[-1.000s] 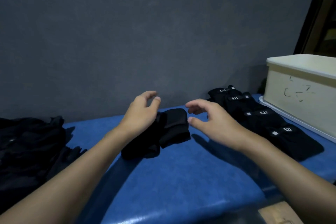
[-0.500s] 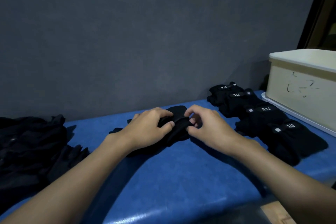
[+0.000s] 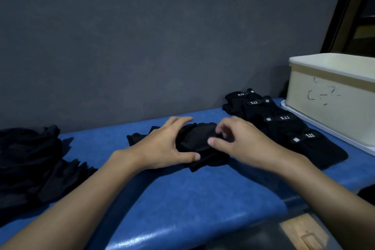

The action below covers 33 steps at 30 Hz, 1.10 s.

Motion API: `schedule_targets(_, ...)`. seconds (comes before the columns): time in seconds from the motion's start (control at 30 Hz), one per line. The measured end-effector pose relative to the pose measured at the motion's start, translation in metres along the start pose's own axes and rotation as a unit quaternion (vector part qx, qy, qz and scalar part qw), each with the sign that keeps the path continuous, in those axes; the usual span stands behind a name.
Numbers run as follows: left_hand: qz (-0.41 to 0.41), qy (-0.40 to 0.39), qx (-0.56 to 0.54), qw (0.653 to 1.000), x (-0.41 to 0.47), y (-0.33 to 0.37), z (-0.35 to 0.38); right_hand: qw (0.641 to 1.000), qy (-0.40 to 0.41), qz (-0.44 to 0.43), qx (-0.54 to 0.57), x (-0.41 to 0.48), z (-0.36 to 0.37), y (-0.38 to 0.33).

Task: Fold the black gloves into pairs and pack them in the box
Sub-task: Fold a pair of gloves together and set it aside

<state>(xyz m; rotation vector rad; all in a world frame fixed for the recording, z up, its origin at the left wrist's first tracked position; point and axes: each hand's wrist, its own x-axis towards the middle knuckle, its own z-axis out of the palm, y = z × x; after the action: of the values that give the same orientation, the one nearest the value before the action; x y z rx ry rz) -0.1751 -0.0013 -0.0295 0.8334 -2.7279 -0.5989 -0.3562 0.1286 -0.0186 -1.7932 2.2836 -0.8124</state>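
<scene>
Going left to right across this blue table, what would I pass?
heap of loose black gloves → left hand → gloves being folded → right hand → row of folded glove pairs → cream box

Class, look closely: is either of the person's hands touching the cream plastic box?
No: the left hand and right hand both hold black fabric gloves, apart from the cream plastic box.
</scene>
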Motion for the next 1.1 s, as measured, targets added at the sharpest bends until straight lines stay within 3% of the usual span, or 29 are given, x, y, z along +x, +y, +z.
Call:
schedule_targets(0.07,-0.031,-0.004,0.015,0.999,-0.006,-0.006,-0.001,0.996,0.031,-0.061,0.052,0.006,0.007,-0.003)
schedule_targets(0.13,-0.054,-0.008,0.050,0.997,-0.012,-0.009,-0.001,0.994,-0.002,-0.087,0.063,0.011,0.014,-0.006)
schedule_targets(0.27,-0.095,-0.025,0.114,0.989,-0.022,-0.016,-0.007,0.993,-0.101,-0.057,0.001,0.015,0.023,-0.007)
schedule_targets(0.4,-0.094,0.002,0.129,0.987,-0.028,-0.017,-0.013,0.986,-0.136,-0.047,-0.082,0.014,0.029,-0.006)
schedule_targets(0.47,-0.047,0.045,0.119,0.991,-0.027,-0.007,-0.011,0.988,-0.122,-0.051,-0.075,0.015,0.027,-0.009)
schedule_targets(0.57,0.016,0.072,0.107,0.992,-0.019,0.010,-0.006,0.999,-0.030,-0.042,-0.009,0.023,0.023,-0.006)
schedule_targets(0.67,0.015,0.024,0.114,0.993,-0.009,0.014,0.000,0.997,-0.062,-0.005,0.034,0.025,0.025,0.002)
schedule_targets(0.77,0.000,-0.051,0.174,0.983,-0.006,0.009,0.005,0.990,-0.136,0.004,-0.029,0.022,0.031,0.006)
schedule_targets(0.93,-0.022,-0.108,0.223,0.969,-0.003,0.000,0.003,0.974,-0.195,0.014,-0.118,0.025,0.032,0.011)
schedule_targets(1.03,-0.028,-0.126,0.231,0.964,0.001,0.004,-0.001,0.977,-0.181,0.005,-0.115,0.025,0.032,0.012)
schedule_targets(1.1,-0.009,-0.095,0.213,0.972,0.001,0.010,-0.005,0.988,-0.130,-0.021,-0.086,0.024,0.027,0.011)
